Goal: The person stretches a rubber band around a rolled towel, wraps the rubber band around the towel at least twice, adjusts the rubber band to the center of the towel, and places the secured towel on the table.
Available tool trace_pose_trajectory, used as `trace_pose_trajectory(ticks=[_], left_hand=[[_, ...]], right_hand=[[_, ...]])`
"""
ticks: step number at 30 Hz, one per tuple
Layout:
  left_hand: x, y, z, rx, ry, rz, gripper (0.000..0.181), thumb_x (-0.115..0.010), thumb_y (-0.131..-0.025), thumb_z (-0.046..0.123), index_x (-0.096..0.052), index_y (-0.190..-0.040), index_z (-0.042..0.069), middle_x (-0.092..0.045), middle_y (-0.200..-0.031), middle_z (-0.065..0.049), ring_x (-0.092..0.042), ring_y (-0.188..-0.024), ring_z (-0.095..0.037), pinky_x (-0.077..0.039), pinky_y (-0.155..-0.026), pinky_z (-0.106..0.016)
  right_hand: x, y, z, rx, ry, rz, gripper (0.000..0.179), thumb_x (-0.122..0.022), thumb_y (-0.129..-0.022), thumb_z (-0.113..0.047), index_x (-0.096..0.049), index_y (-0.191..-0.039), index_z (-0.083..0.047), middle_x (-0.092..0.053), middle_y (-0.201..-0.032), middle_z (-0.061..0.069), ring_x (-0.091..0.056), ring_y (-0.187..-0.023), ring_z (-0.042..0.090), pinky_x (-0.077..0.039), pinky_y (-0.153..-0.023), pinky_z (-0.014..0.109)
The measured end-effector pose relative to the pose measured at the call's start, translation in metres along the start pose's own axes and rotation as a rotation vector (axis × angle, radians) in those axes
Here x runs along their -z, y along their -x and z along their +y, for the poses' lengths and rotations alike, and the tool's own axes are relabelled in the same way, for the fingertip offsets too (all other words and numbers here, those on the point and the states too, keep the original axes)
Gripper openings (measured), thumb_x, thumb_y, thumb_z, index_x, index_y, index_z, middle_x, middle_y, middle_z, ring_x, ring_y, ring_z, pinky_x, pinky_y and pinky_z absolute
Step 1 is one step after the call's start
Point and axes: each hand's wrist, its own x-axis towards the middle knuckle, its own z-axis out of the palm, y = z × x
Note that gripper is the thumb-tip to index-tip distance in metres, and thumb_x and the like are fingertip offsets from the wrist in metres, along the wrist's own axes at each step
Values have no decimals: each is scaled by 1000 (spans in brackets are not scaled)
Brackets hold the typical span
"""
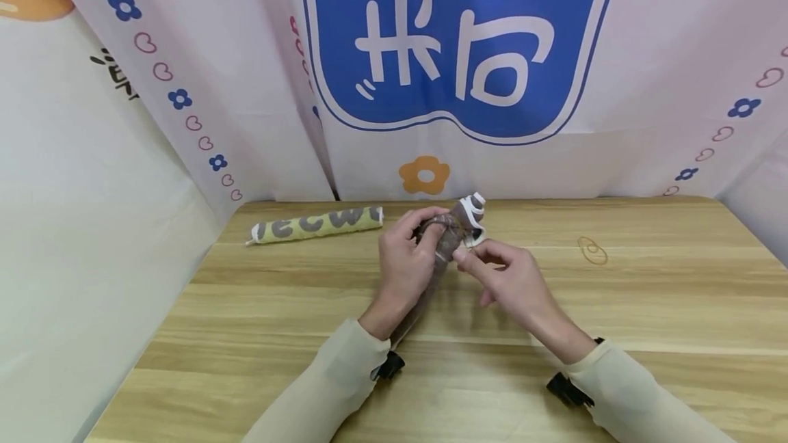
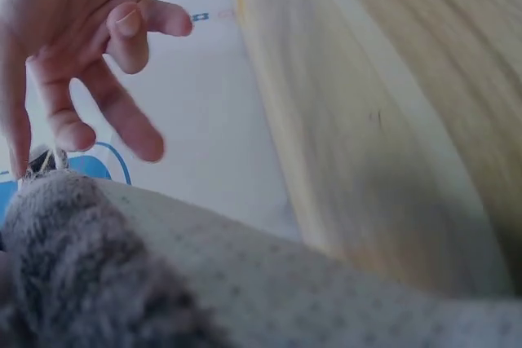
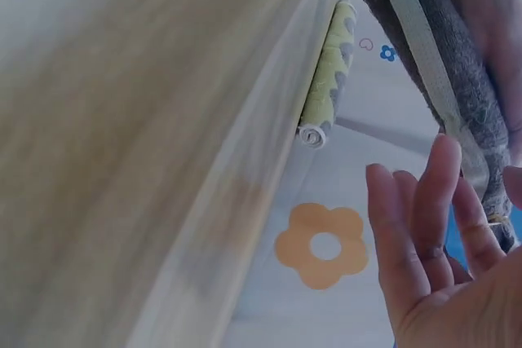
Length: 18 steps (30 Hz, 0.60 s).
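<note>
My left hand [image 1: 403, 262] grips a rolled grey-brown towel [image 1: 446, 241] near its far end, thumb lying across it. White edging is bunched at the tip, and the long part of the roll slants back beneath my left forearm. A thin tan rubber band [image 1: 457, 223] crosses the roll by the left fingers. My right hand [image 1: 514, 282] is at the right side of that end, thumb and index finger pinching at the band while the other fingers stay loose. In the right wrist view the towel [image 3: 457, 55] shows a pale stripe along its length.
A yellow-green rolled towel with grey letters [image 1: 317, 225] lies at the back left of the wooden table [image 1: 277, 333]. Another rubber band [image 1: 593, 250] lies loose to the right. A printed cloth [image 1: 369, 156] hangs along the back edge.
</note>
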Motion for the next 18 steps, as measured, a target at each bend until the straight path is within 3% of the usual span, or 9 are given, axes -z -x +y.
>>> trace_pose_trajectory(ticks=[4, 8, 11, 18], left_hand=[[0, -1, 0, 1, 8, 17, 21, -70, -93, -7, -81, -108, 3, -76, -96, -8, -68, -82, -12, -55, -70, -27], [1, -2, 0, 6, -1, 8, 20, -71, -94, -6, -80, -108, 3, -77, -99, -6, -68, -84, -11, -55, -72, -27], [1, -2, 2, 6, 0, -24, 19, -72, -94, -4, -81, -109, 5, -78, -101, -5, -68, -82, -12, -55, -69, -28], [1, -1, 7, 65, 25, -69, 17, -73, -95, -1, -81, -108, 6, -78, -100, -3, -65, -75, -10, -52, -64, -26]], right_hand=[[0, 3, 1, 98, 38, 32, 24, -75, -101, -38, -77, -105, -15, -73, -111, 7, -69, -61, 37, -55, -55, 36], [3, 2, 3, 317, 92, 126, 9, -77, -100, -17, -80, -107, -12, -66, -120, 7, -70, -72, 25, -56, -59, 28], [5, -1, 5, 448, 97, 186, 10, -77, -97, -3, -81, -104, -8, -62, -125, 11, -68, -84, 19, -59, -68, 24], [11, -6, 4, 511, 68, 244, 12, -77, -94, 4, -81, -102, -4, -63, -128, 9, -68, -93, 11, -59, -69, 20]])
